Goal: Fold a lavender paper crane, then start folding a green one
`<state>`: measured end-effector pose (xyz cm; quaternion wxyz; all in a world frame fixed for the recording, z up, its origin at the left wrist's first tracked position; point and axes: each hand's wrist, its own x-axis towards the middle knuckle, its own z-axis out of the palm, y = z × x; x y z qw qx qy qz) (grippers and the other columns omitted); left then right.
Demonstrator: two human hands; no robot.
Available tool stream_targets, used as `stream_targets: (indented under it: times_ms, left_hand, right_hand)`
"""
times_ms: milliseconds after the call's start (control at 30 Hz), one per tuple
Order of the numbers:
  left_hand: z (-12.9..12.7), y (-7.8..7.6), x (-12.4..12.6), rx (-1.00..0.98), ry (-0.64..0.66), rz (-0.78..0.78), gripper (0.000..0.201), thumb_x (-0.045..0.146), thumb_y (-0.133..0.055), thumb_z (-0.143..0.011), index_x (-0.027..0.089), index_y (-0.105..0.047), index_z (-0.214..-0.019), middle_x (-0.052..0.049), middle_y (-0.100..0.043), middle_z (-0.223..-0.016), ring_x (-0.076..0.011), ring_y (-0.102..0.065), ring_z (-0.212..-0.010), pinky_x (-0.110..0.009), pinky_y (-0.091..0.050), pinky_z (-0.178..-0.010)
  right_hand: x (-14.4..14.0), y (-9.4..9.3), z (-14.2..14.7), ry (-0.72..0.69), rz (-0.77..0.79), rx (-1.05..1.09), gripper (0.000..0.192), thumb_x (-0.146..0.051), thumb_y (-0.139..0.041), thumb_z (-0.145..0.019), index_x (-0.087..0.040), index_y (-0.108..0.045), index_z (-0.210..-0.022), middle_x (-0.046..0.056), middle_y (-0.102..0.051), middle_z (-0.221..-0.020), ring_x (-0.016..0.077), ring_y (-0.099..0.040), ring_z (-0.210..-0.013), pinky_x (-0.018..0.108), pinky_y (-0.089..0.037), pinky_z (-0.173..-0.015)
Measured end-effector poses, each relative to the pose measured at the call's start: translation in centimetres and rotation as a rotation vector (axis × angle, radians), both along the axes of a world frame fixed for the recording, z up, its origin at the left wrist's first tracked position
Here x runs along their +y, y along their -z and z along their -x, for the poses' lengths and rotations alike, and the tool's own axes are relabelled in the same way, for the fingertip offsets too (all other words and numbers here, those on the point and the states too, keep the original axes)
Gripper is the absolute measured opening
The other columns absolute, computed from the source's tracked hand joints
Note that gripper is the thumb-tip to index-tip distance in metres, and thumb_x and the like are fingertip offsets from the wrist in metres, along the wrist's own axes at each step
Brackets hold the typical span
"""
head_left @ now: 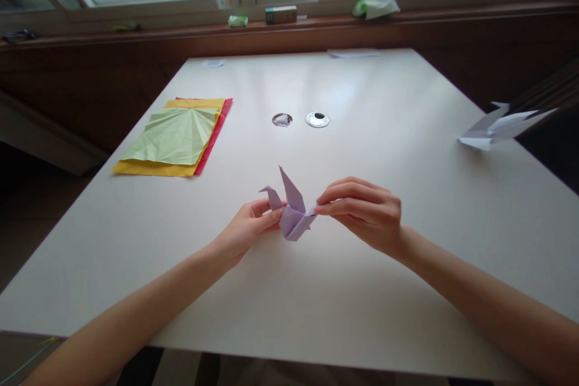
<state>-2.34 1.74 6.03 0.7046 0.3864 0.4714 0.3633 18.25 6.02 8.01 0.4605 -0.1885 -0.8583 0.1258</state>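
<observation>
A light purple origami crane is held between my two hands over the near middle of the white table. My left hand pinches its left side, below the bent head and neck, with thumb and fingers. On the other side my right hand grips the pointed right end between thumb and fingertips. One wing of the crane stands up tall; the other is largely out of sight. The tips of my left fingers are partly hidden behind the paper.
Stacked green, yellow and red paper sheets lie at the left. Two round holes, the right one with a metal rim, pierce the white table. A white origami crane stands at the right edge. Small packets and a box line the windowsill.
</observation>
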Motion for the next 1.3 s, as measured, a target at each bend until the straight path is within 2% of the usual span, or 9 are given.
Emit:
stream_targets:
  times_ms: [133, 400, 533, 600, 733, 867, 1000, 1133, 1300]
  left_hand:
    - [0.0, 0.1, 0.0, 0.021, 0.010, -0.009, 0.037, 0.040, -0.064, -0.074, 0.018, -0.065, -0.103, -0.009, -0.066, -0.101, -0.0262, -0.060, -0.098, -0.039, -0.042, -0.089]
    - [-0.1, 0.6, -0.1, 0.150, -0.184, -0.132, 0.034, 0.041, -0.066, -0.072, 0.020, -0.066, -0.098, -0.007, -0.066, -0.097, -0.0218, -0.059, -0.090, -0.033, -0.043, -0.081]
    - [-0.1, 0.3, 0.0, 0.286, -0.210, -0.293, 0.023, 0.039, -0.065, -0.072, 0.019, -0.068, -0.081, -0.006, -0.061, -0.105, -0.0192, -0.057, -0.089, -0.027, -0.044, -0.075]
    - [0.0, 0.5, 0.0, 0.339, -0.185, -0.363, 0.020, 0.039, -0.065, -0.072, 0.018, -0.067, -0.074, -0.005, -0.057, -0.104, -0.0170, -0.055, -0.086, -0.025, -0.044, -0.069]
    - [0.1, 1.3, 0.1, 0.403, -0.114, -0.447, 0.019, 0.037, -0.064, -0.073, 0.019, -0.067, -0.072, -0.004, -0.053, -0.096, -0.0124, -0.051, -0.075, -0.022, -0.041, -0.060]
    - [0.1, 1.5, 0.3, 0.428, -0.130, -0.484, 0.017, 0.037, -0.065, -0.072, 0.020, -0.068, -0.073, -0.003, -0.053, -0.087, -0.0106, -0.048, -0.067, -0.021, -0.037, -0.056]
    - [0.2, 1.4, 0.5, 0.453, -0.137, -0.473, 0.017, 0.037, -0.064, -0.073, 0.021, -0.068, -0.075, -0.002, -0.054, -0.080, -0.0104, -0.047, -0.064, -0.021, -0.036, -0.054]
    - [0.3, 1.5, 0.5, 0.450, -0.135, -0.490, 0.017, 0.037, -0.063, -0.074, 0.020, -0.067, -0.075, -0.002, -0.055, -0.082, -0.0117, -0.051, -0.068, -0.021, -0.039, -0.057]
    - [0.3, 1.7, 0.4, 0.424, -0.202, -0.509, 0.015, 0.035, -0.064, -0.074, 0.020, -0.067, -0.074, -0.003, -0.056, -0.086, -0.0136, -0.054, -0.076, -0.021, -0.043, -0.060]
  right_hand:
    - [0.0, -0.2, -0.1, 0.022, 0.082, -0.013, 0.015, -0.014, -0.058, -0.079, -0.026, -0.065, -0.077, 0.002, -0.069, -0.075, 0.0144, -0.064, -0.068, 0.027, -0.053, -0.059]
    - [0.4, 0.4, -0.4, 0.217, 0.278, 0.147, 0.009, -0.016, -0.058, -0.079, -0.022, -0.064, -0.082, 0.003, -0.068, -0.077, 0.0149, -0.063, -0.071, 0.029, -0.053, -0.063]
    - [0.6, 1.2, -0.2, 0.126, 0.364, 0.046, 0.012, -0.023, -0.064, -0.076, -0.019, -0.062, -0.087, 0.005, -0.066, -0.082, 0.0137, -0.060, -0.071, 0.029, -0.052, -0.063]
    - [0.5, 1.7, 0.1, 0.045, 0.373, -0.011, 0.015, -0.023, -0.065, -0.074, -0.018, -0.062, -0.088, 0.006, -0.064, -0.084, 0.0133, -0.058, -0.072, 0.029, -0.051, -0.063]
    - [0.2, 2.6, 0.8, -0.015, 0.395, -0.069, 0.003, -0.017, -0.058, -0.079, -0.017, -0.061, -0.078, 0.005, -0.061, -0.076, 0.0111, -0.054, -0.067, 0.026, -0.048, -0.060]
    - [0.1, 3.1, 0.9, 0.053, 0.381, -0.085, 0.007, -0.014, -0.055, -0.078, -0.017, -0.057, -0.071, 0.002, -0.058, -0.068, 0.0108, -0.051, -0.061, 0.026, -0.044, -0.056]
    - [0.2, 3.6, 0.9, 0.064, 0.350, -0.087, 0.006, -0.015, -0.054, -0.077, -0.018, -0.057, -0.073, 0.002, -0.059, -0.070, 0.0115, -0.052, -0.064, 0.025, -0.045, -0.057]
    - [0.2, 4.0, 1.0, 0.068, 0.319, -0.122, 0.008, -0.015, -0.054, -0.077, -0.019, -0.061, -0.078, 0.004, -0.060, -0.076, 0.0121, -0.053, -0.067, 0.026, -0.045, -0.059]
    - [0.1, 4.1, 1.1, 0.135, 0.318, -0.080, 0.008, -0.011, -0.056, -0.073, -0.018, -0.060, -0.073, 0.003, -0.060, -0.075, 0.0114, -0.053, -0.065, 0.024, -0.044, -0.057]
